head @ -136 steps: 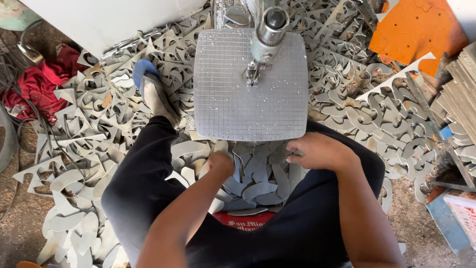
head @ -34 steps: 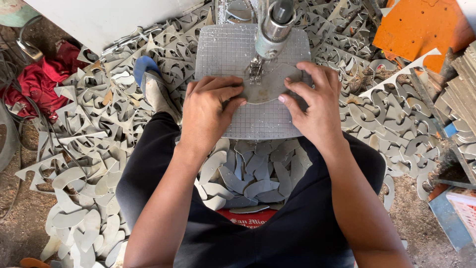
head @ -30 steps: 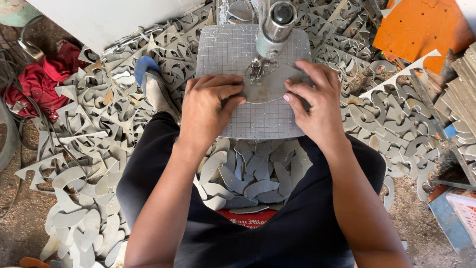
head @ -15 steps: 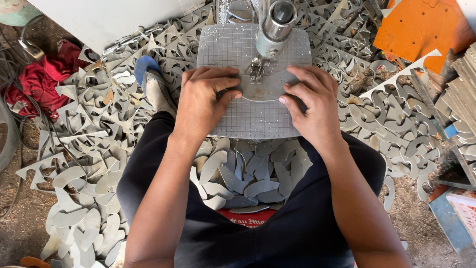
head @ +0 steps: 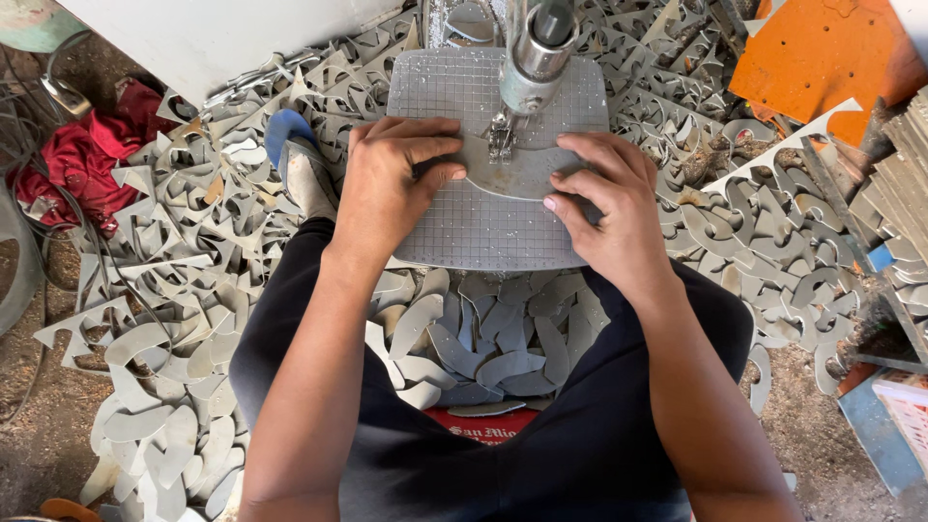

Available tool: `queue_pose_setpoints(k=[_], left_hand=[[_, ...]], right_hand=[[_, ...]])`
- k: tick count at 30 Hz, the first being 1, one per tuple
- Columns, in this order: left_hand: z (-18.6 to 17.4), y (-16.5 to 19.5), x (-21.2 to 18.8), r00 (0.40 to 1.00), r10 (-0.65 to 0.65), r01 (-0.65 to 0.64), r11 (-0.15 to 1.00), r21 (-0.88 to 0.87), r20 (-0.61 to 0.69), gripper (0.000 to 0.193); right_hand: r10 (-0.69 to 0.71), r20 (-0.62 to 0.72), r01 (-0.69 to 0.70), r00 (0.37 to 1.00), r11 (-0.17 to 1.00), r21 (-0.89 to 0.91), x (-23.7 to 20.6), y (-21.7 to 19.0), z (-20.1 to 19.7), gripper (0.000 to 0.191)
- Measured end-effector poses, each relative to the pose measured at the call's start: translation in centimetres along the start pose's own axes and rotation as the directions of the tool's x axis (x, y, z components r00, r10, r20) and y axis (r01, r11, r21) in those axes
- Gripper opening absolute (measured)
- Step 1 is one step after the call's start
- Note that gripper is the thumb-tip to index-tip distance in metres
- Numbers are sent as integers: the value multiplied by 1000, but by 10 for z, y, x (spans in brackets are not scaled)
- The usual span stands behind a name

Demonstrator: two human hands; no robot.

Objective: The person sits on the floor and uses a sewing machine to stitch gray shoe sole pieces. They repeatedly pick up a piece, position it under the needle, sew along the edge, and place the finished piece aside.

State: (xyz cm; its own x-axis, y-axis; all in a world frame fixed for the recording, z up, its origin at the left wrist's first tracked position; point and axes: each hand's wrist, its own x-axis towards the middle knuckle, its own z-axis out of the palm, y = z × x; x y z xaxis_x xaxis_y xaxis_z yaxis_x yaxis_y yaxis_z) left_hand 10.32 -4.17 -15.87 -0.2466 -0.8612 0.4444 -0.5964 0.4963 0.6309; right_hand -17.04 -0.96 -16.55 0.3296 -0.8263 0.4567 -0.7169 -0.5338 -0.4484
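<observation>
A thin grey curved board piece (head: 512, 176) lies on the square gridded machine table (head: 483, 232), under the metal blade head (head: 530, 60). My left hand (head: 391, 184) presses on the piece's left end, fingers curled over it. My right hand (head: 609, 203) holds down its right end with fingers flat. Both hands sit either side of the blade. Several cut grey sole-shaped pieces (head: 483, 338) lie heaped in my lap below the table.
Grey offcut sheets with curved holes (head: 164, 261) cover the floor all around. My foot in a blue sandal (head: 295, 164) rests to the left. A red cloth (head: 82, 159) lies far left. An orange board (head: 822, 58) and stacked boards (head: 904, 184) stand at right.
Earlier both hands were low at my lap, away from the table. They have since come up onto the table and hold the grey piece, turning it slightly under the blade.
</observation>
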Motion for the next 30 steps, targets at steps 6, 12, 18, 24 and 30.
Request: queue_pose_setpoints(k=[6,12,18,24,30], left_hand=[[-5,-7,16,997,-10,17,995,-97,79,28],[-1,7,2,996,-39,49,991,123,-82,31],[8,21,-7,989,-74,106,959,265,-126,25],[24,43,-23,995,-9,49,911,410,-100,61],[45,52,-26,996,-74,85,911,404,-42,87]], right_hand=[[-9,5,9,1000,1000,7,0,0,-2,13],[-5,-22,4,1000,1000,-21,-3,-3,3,13],[-1,-14,1,1000,998,-63,-5,-8,6,14],[8,-32,-10,999,998,-60,-5,-12,7,16],[9,-59,-13,998,998,-67,-10,-11,12,17]])
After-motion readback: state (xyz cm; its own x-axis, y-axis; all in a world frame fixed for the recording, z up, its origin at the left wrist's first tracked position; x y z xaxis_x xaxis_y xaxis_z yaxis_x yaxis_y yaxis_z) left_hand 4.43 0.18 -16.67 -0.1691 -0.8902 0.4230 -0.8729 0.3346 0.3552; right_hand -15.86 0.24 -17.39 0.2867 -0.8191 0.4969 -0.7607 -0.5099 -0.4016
